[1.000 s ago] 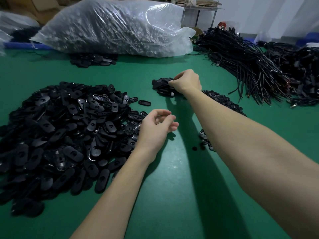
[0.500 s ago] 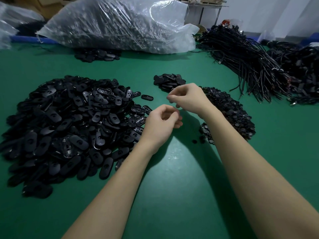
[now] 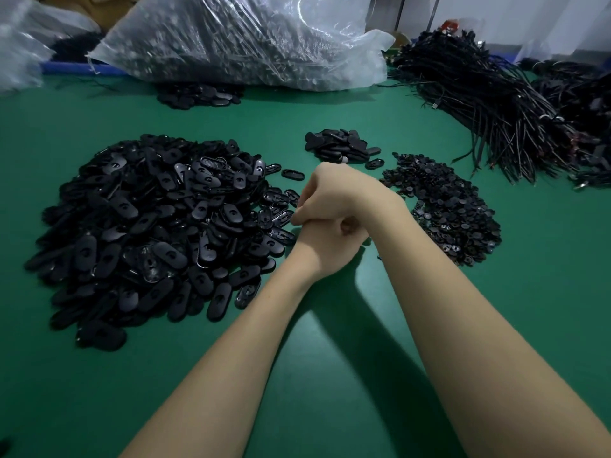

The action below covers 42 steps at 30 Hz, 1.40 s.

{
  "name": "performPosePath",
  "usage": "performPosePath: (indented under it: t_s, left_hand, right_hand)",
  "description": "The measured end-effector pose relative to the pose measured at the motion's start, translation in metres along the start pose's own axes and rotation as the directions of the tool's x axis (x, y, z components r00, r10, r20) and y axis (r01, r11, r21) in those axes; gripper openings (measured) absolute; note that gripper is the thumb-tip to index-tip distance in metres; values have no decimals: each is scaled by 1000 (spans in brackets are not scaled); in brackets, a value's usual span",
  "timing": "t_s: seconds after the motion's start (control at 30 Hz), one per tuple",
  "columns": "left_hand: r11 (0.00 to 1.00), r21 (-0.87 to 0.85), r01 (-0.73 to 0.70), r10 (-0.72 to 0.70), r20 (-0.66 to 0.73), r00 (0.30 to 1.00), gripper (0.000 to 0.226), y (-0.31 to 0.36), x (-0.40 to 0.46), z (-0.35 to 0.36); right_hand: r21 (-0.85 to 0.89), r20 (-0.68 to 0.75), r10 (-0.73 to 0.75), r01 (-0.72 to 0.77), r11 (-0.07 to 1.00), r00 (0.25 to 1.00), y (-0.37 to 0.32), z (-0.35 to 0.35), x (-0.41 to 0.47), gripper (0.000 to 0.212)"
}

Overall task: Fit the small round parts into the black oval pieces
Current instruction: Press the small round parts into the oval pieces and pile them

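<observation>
Black oval pieces point(image 3: 145, 226) are heaped in a broad pile on the left of the green tabletop point(image 3: 330, 375), with a few strays lying loose at its right edge. Small round parts point(image 3: 443, 206) are gathered in a lower heap to the right, well apart from the large pile. Between the two heaps the hands are brought together just above the tabletop. The right hand point(image 3: 334, 193) is laid over the left hand point(image 3: 327, 242), and both sets of fingers are curled inward; whatever is held between them is hidden, so it cannot be told which part is gripped. A smaller stack of oval pieces point(image 3: 340, 145) is seen beyond the hands, near the round parts. Further back, a clear plastic bag point(image 3: 244, 38) filled with dark items is rested on the tabletop, and a thick bundle of black cords point(image 3: 489, 104) is spread across the far right.
</observation>
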State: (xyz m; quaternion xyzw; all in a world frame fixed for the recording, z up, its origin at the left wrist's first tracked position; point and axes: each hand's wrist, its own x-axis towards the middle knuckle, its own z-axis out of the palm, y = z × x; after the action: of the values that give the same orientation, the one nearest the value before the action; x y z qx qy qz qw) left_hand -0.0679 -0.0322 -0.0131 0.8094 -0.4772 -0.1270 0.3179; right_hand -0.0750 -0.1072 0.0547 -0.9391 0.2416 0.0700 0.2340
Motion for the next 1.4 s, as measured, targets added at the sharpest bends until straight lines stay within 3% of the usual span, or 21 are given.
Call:
performPosePath:
  t_s: [0.1,0.2,0.4,0.47,0.57,0.63,0.77,0.93,1.03,1.13,1.27,1.4]
  left_hand:
    - [977,210,25,-49,113,992,35,0,-3,-4]
    - [937,344,58,-123,170,978,42,1,-5,-6]
    - [911,408,51,-121,148,982,41,1,-2,-5]
    - [956,288,64,-97,104,990,33,3,-1,-4]
    - [997,-71,-17,15,-36,999,17,-1,-1,-2]
    - [939,-344,-8,-33,-115,993,20,-5,-1,-1]
    - [799,-600,32,-128,-118,985,12,-10,0,4]
    - [710,-704,-2,-160,-165,973,18,-15,4,4]
    - [638,-770,-6,-159,-139,978,23,-13,4,0]
    - [639,-768,-23,-154,-157,975,20,-16,2,-3]
    - [589,-808,-17,-159,-136,978,16,-17,2,-4]
    - [511,-860,9,-245,-136,960,13,-14,2,-8]
  right_hand:
    - [-87,83,69,-62,994,994,-14,6,2,37]
    - [-116,80,109,-99,988,991,-21,14,4,45]
    - [-93,27,72,-69,993,997,-22,10,2,31]
    - [-59,-50,25,-28,998,998,-18,6,-1,24]
    - [55,-159,-18,27,998,987,-6,-4,-9,17]
    - [118,-229,-7,34,992,973,7,-10,-16,19]
    - [238,-382,70,25,971,921,39,-13,-29,26]
    - [371,-464,82,110,922,882,71,0,-44,16]
    - [438,-461,38,190,879,887,80,4,-52,16]
    - [428,-421,-12,210,879,907,84,3,-58,20]
    - [369,-300,-10,126,921,954,94,-7,-65,15]
    - [163,-45,42,-34,986,998,107,-20,-75,10]
